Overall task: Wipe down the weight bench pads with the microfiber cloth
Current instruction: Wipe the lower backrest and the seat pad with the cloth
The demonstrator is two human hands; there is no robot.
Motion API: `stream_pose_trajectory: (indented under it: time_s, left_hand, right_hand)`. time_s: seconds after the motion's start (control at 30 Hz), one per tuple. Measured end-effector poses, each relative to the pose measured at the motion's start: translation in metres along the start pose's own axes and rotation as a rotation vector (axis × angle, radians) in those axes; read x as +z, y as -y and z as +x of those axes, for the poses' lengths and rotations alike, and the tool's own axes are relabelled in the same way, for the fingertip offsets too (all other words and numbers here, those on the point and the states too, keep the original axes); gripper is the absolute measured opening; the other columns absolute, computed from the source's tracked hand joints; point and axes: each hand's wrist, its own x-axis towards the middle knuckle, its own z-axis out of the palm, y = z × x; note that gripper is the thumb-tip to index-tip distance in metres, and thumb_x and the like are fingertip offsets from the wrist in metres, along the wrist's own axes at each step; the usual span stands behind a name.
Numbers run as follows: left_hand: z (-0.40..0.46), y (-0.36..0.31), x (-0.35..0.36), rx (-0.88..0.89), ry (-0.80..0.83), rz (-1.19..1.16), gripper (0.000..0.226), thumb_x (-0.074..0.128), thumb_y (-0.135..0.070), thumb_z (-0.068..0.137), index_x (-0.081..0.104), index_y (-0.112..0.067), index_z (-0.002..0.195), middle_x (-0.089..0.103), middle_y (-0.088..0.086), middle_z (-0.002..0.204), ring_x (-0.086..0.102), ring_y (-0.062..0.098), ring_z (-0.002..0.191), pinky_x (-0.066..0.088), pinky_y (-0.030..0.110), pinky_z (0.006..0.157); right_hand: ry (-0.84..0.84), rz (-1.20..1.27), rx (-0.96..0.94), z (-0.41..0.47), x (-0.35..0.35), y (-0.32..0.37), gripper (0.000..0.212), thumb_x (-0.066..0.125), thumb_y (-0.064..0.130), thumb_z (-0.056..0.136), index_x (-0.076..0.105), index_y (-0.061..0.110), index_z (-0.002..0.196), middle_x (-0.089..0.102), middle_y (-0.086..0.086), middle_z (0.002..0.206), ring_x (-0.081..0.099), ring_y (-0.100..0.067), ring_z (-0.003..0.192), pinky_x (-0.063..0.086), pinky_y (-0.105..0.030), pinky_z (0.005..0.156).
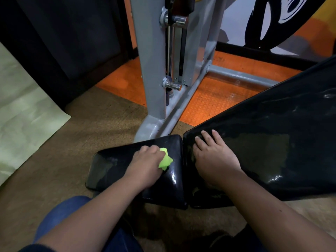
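Cloth: the bright green microfiber cloth (165, 159) is bunched under the left hand, pressed onto the seat pad, with a corner sticking out on the thumb side.
Left hand: the left hand (145, 165) is curled tight around the cloth, fingers closed on it, knuckles up, sitting near the seat pad's right end.
Seat pad: the small black seat pad (112, 164) runs left to right in front of the person; its long bare stretch lies to the left of the cloth, showing dull smears.
Right hand: the right hand (214, 159) lies flat, fingers spread and empty, on the lower end of the back pad, apparently bracing.
Back pad: the large black back pad (272, 124) starts just beside the seat pad, across a narrow gap, and slopes up and away to the right.
Next move, as a guess: most unwiped seat surface lies left of the cloth, so a sweep along the pad's length by the left hand looks nearest; the back pad lies to the right, past the braced hand.
Surroundings: a grey machine frame (156, 70) stands behind the seat pad on orange floor matting (209, 102).
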Motion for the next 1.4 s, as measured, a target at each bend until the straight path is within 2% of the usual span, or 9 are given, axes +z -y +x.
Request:
stream_pose_trajectory:
  time_s: [0.23, 0.4, 0.53, 0.67, 0.83, 1.0, 1.13, 1.3, 1.4]
  left_hand:
    - [-0.021, -0.012, 0.002, 0.083, 0.029, 0.024, 0.043, 0.056, -0.029, 0.083, 0.053, -0.027, 0.125, 0.044, -0.006, 0.128, 0.042, 0.025, 0.113, 0.038, 0.04, 0.094]
    - [-0.014, -0.021, -0.003, -0.072, -0.033, -0.026, 0.038, 0.056, -0.029, 0.083, 0.054, -0.026, 0.121, 0.046, -0.005, 0.127, 0.041, 0.025, 0.11, 0.039, 0.04, 0.091]
    - [-0.035, -0.013, 0.005, 0.082, 0.017, -0.03, 0.052, 0.058, -0.028, 0.079, 0.054, -0.028, 0.131, 0.044, -0.006, 0.137, 0.038, 0.024, 0.121, 0.034, 0.039, 0.099]
    - [-0.029, -0.017, -0.002, -0.067, -0.05, -0.072, 0.046, 0.058, -0.027, 0.081, 0.056, -0.027, 0.127, 0.046, -0.005, 0.133, 0.041, 0.025, 0.115, 0.038, 0.041, 0.095]
    - [-0.057, -0.012, 0.011, 0.187, -0.024, -0.012, 0.055, 0.063, -0.028, 0.067, 0.06, -0.027, 0.122, 0.053, -0.003, 0.128, 0.048, 0.026, 0.112, 0.041, 0.04, 0.089]
    - [-0.055, -0.032, 0.007, -0.027, -0.06, -0.097, 0.049, 0.059, -0.024, 0.068, 0.063, -0.024, 0.117, 0.053, -0.002, 0.128, 0.048, 0.029, 0.111, 0.04, 0.043, 0.089]
    - [-0.083, -0.02, 0.028, 0.255, -0.061, -0.097, 0.062, 0.067, -0.024, 0.06, 0.059, -0.022, 0.121, 0.055, 0.001, 0.128, 0.053, 0.028, 0.11, 0.045, 0.045, 0.09]
    - [-0.074, -0.026, 0.018, 0.047, -0.105, -0.15, 0.056, 0.071, -0.021, 0.059, 0.063, -0.024, 0.114, 0.055, -0.001, 0.123, 0.052, 0.026, 0.105, 0.046, 0.042, 0.084]
    - [-0.096, -0.025, 0.032, 0.237, -0.075, -0.127, 0.064, 0.072, -0.024, 0.06, 0.059, -0.021, 0.123, 0.053, 0.002, 0.131, 0.05, 0.028, 0.114, 0.044, 0.046, 0.093]
  right_hand:
    - [-0.013, 0.001, 0.002, 0.002, 0.005, 0.0, 0.058, 0.018, 0.035, 0.103, 0.022, 0.009, 0.154, 0.015, -0.016, 0.164, 0.001, -0.038, 0.151, -0.002, -0.058, 0.119]
    - [-0.026, 0.002, 0.006, 0.003, 0.006, 0.001, 0.058, 0.018, 0.036, 0.102, 0.025, 0.009, 0.154, 0.017, -0.015, 0.163, 0.003, -0.038, 0.151, -0.002, -0.058, 0.119]
    - [-0.021, 0.01, 0.008, 0.003, 0.007, 0.0, 0.058, 0.019, 0.034, 0.101, 0.025, 0.01, 0.154, 0.017, -0.015, 0.163, 0.001, -0.037, 0.151, -0.003, -0.057, 0.119]
    - [-0.02, 0.018, 0.013, 0.004, 0.007, 0.001, 0.057, 0.019, 0.034, 0.102, 0.025, 0.01, 0.154, 0.016, -0.014, 0.164, 0.001, -0.036, 0.151, -0.003, -0.057, 0.12]
    - [-0.022, 0.028, 0.012, 0.004, 0.007, 0.001, 0.058, 0.021, 0.034, 0.101, 0.026, 0.011, 0.153, 0.016, -0.014, 0.164, 0.001, -0.036, 0.151, -0.004, -0.056, 0.12]
    - [-0.015, 0.026, 0.014, 0.006, 0.008, 0.001, 0.058, 0.022, 0.033, 0.101, 0.026, 0.011, 0.154, 0.017, -0.013, 0.164, 0.001, -0.036, 0.151, -0.005, -0.056, 0.12]
    - [-0.011, 0.028, 0.018, 0.005, 0.009, 0.001, 0.058, 0.024, 0.035, 0.1, 0.026, 0.012, 0.153, 0.016, -0.012, 0.164, 0.0, -0.035, 0.152, -0.006, -0.056, 0.12]
    - [-0.002, 0.028, 0.025, 0.006, 0.007, 0.002, 0.058, 0.024, 0.033, 0.099, 0.026, 0.012, 0.153, 0.017, -0.011, 0.164, 0.0, -0.034, 0.152, -0.006, -0.055, 0.12]
    - [0.003, 0.018, 0.022, 0.006, 0.007, 0.001, 0.058, 0.023, 0.033, 0.1, 0.025, 0.012, 0.154, 0.016, -0.011, 0.164, 0.0, -0.034, 0.152, -0.005, -0.055, 0.12]
